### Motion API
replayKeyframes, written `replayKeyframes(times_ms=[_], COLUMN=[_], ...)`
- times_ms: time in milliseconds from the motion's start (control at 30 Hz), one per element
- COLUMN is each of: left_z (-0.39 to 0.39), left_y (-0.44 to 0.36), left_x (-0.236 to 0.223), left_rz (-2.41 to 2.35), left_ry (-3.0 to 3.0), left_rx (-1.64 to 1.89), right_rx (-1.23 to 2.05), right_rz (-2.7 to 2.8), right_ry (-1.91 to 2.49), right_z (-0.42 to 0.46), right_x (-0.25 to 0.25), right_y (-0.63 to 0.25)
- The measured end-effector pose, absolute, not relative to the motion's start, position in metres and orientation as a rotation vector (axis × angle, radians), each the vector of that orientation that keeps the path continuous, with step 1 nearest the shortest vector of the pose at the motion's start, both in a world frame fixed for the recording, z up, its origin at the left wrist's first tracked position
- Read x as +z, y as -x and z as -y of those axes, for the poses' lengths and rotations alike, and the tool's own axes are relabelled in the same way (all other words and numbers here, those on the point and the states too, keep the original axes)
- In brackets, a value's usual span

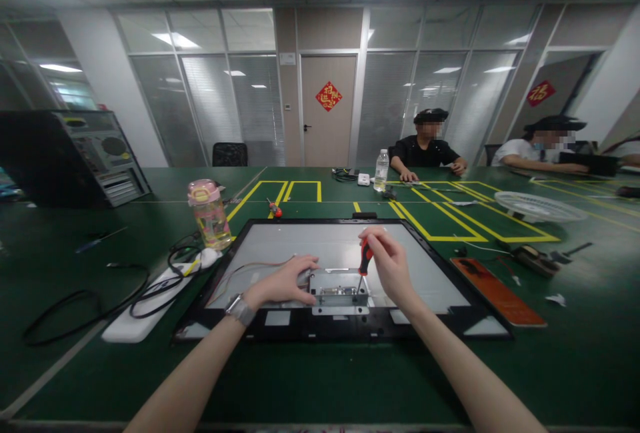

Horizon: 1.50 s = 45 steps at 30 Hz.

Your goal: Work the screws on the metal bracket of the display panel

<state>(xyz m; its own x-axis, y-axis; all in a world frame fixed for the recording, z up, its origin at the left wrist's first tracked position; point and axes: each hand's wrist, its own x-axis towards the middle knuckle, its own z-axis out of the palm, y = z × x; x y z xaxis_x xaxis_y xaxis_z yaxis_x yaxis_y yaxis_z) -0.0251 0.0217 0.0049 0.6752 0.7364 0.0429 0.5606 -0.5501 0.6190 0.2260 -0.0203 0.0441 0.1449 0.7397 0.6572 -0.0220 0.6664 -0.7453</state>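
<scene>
A flat display panel [280, 246] with a black frame lies on the table in front of me, its grey back up. On its near middle part sits a metal bracket [330, 281]. My left hand [286, 280] rests against the bracket's left side, fingers stretched out and thumb apart. In my right hand [393, 263] is a red and black screwdriver [367, 256], held nearly upright by its handle. The screwdriver's tip points down at the bracket's right end; whether it sits in a screw is too small to tell.
Left of the panel are a white power strip [145, 303] with black cables, a pink-lided bottle [207, 216] and a computer case [75, 156]. An orange-brown plate [497, 292] lies right. Behind are a small red-handled tool [275, 210], a water bottle [381, 170] and two seated people.
</scene>
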Motion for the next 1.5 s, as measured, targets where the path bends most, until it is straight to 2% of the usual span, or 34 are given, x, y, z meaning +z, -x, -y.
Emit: replayKeyframes(times_ms=[133, 433, 667, 1100, 1333, 1500], left_z=[-0.0214, -0.0192, -0.0209, -0.0213, -0.0210, -0.0212], left_y=[0.0256, 0.0237, 0.0248, 0.0253, 0.0239, 0.0252], left_x=[0.0051, 0.0089, 0.0061, 0.0056, 0.0062, 0.0060], left_rz=[-0.999, -0.992, -0.995, -0.991, -0.996, -0.988], left_ry=[-2.300, -2.299, -2.314, -2.307, -2.310, -2.312], left_rx=[0.398, 0.415, 0.411, 0.412, 0.424, 0.411], right_rx=[0.925, 1.018, 1.236, 1.087, 0.741, 0.868], right_rz=[1.136, 1.068, 1.119, 1.201, 1.378, 1.346], right_ry=[0.619, 0.655, 0.536, 0.580, 0.678, 0.637], right_z=[0.0169, 0.0182, 0.0208, 0.0222, 0.0198, 0.0189], right_x=[0.0463, 0.0492, 0.0518, 0.0534, 0.0479, 0.0457], right_y=[-0.2259, -0.2248, -0.2239, -0.2222, -0.2282, -0.2286])
